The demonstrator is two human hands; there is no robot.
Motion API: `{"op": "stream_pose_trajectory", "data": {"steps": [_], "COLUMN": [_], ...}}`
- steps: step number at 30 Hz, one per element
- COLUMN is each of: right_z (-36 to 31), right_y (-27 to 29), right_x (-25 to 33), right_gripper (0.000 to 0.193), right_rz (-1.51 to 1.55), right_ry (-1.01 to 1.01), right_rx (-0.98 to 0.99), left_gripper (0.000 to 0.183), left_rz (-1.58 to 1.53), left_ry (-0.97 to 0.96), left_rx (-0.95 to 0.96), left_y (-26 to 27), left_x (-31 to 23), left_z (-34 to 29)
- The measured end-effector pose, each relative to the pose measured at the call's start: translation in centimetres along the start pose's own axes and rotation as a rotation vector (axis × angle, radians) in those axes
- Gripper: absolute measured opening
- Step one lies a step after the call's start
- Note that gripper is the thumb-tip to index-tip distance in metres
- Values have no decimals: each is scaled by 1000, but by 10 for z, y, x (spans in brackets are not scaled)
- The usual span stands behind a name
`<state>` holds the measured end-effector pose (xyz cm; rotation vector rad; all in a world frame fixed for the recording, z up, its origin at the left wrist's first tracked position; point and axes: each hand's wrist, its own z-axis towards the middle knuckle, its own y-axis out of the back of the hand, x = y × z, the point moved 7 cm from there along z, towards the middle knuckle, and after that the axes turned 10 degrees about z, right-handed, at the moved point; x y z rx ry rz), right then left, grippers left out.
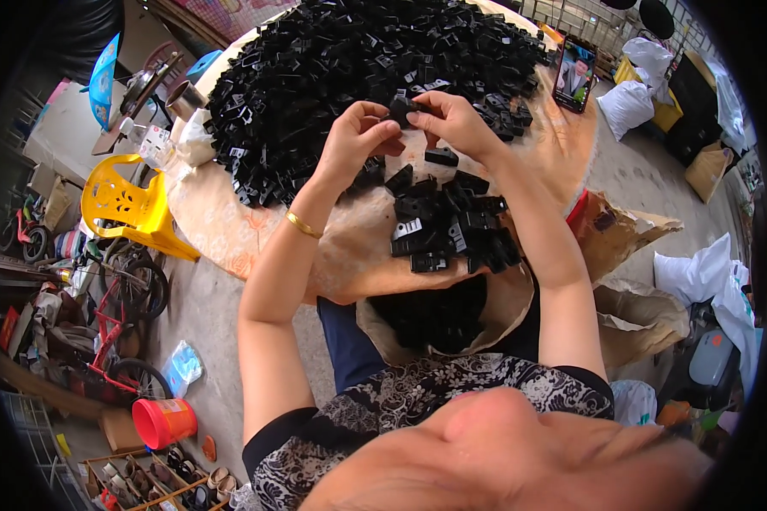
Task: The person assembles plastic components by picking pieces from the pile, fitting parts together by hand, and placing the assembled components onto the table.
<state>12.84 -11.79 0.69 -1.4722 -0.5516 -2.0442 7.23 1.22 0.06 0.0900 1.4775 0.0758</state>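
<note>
Between my two hands, above the table, is a small black plastic part [403, 108]. The fingers of my left hand [362, 136] pinch it from the left. From the other side, the thumb and fingers of my right hand [454, 123] close on it. A large heap of similar black plastic parts [315, 85] spreads over the far half of the table, just beyond my hands. Nearer to me, below my right hand, lies a smaller pile of black parts [452, 217] at the table's front edge.
A cloth-covered round table [222, 226] stands before me. An open sack [511, 298] with black parts sits at my lap. A phone [575, 77] stands at the table's right. Around are a yellow chair [128, 200], a red bucket [164, 423], a red bicycle [106, 341] and white sacks [626, 109].
</note>
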Motion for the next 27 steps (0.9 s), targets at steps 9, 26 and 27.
{"op": "stream_pose_trajectory", "data": {"steps": [9, 26, 27], "right_z": [-3, -5, -5], "right_y": [-4, -7, -6], "right_x": [-4, -2, 5], "right_gripper": [30, 27, 25], "right_rz": [22, -227, -388], "right_ry": [-44, 17, 178], "right_rx": [102, 110, 49], "left_gripper": [19, 33, 38], "left_rz": [354, 407, 403], "left_ry": [-170, -265, -276], "left_rx": [-92, 1, -28], "left_y": [3, 4, 3], "left_x": [-11, -10, -10], "left_z": [-2, 0, 0]}}
